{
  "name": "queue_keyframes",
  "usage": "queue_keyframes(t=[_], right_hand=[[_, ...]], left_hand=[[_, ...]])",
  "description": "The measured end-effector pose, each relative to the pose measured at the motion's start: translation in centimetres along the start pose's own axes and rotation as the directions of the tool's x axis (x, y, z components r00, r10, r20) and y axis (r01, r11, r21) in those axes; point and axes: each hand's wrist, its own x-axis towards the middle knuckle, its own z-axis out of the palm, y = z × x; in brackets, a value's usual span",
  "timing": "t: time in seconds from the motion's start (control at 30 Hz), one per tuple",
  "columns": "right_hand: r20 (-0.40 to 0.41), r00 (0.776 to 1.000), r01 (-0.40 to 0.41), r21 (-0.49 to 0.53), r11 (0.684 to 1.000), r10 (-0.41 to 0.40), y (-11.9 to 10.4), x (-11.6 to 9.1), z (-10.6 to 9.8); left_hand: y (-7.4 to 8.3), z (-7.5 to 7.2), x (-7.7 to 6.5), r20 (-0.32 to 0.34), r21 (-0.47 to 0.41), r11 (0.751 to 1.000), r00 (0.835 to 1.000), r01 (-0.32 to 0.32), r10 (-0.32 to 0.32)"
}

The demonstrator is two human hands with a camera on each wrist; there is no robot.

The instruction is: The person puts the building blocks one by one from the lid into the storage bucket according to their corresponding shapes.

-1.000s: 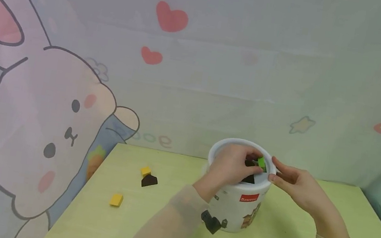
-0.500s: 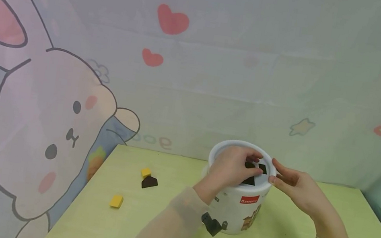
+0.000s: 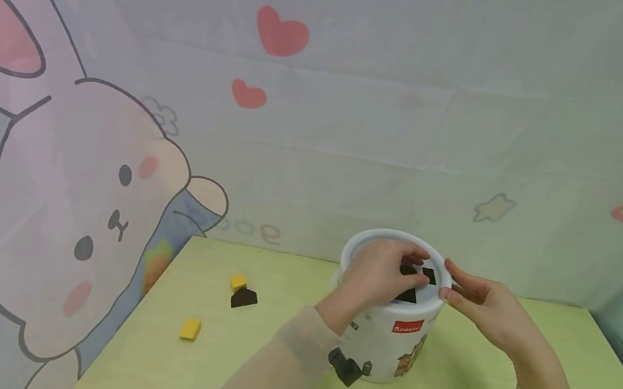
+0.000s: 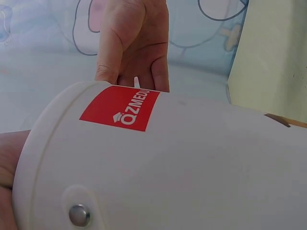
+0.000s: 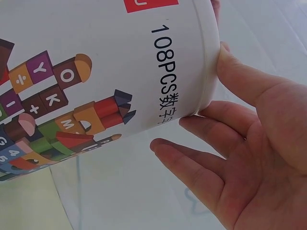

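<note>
A white bucket [image 3: 384, 334] with a red label stands on the table; printed toy blocks decorate its side in the right wrist view. Its white lid [image 3: 430, 295] has dark cut-out openings. My left hand [image 3: 377, 270] lies over the lid, thumb and bent fingers apart beside an opening, with nothing visible between them. In the left wrist view only a sliver of it shows at the left edge. My right hand [image 3: 484, 305] touches the bucket's right rim with thumb and fingertips. Its other fingers [image 5: 189, 165] extend loosely away from the side in the right wrist view.
Left of the bucket, a yellow block [image 3: 238, 282] touches a dark brown block [image 3: 245, 298] on the light green table [image 3: 283, 270]. Another yellow block [image 3: 190, 329] lies nearer the front. A cartoon backdrop [image 3: 357, 128] hangs behind the table.
The small green block by my left fingers has gone from sight into the lid's opening, which now shows dark. Both hands stay nearly still; the camera view shifts slightly.
</note>
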Motion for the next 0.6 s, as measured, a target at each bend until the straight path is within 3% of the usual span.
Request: queue_keyframes(t=[0.13,0.23,0.3,0.4,0.53,0.6], right_hand=[[0.001,1.0,0.006,-0.002,1.0,-0.006,0.0,0.0,0.0],[0.001,1.0,0.008,-0.007,1.0,-0.008,0.0,-0.1,-0.2],[-0.001,1.0,0.005,-0.012,1.0,-0.005,0.0,-0.1,-0.2],[-0.006,1.0,-0.001,-0.008,1.0,0.001,0.0,0.0,-0.2],[-0.01,1.0,-0.013,0.001,1.0,0.013,-0.2,0.0,0.0],[-0.009,1.0,-0.014,-0.001,1.0,0.014,-0.3,0.0,0.0]], left_hand=[[-0.1,-0.1,-0.2,-0.009,-0.059,0.998,1.0,0.008,-0.009],[-0.3,-0.1,-0.2,-0.038,-0.165,0.986,0.999,-0.003,-0.003],[-0.6,-0.2,-0.2,-0.069,-0.259,0.965,0.997,-0.04,0.022],[-1.1,-0.6,-0.5,-0.118,-0.389,0.914,0.99,-0.12,0.08],[-1.8,-1.3,-1.5,-0.161,-0.452,0.87,0.978,-0.196,0.136],[-2.2,-1.7,-2.1,-0.192,-0.438,0.869,0.968,-0.23,0.159]])
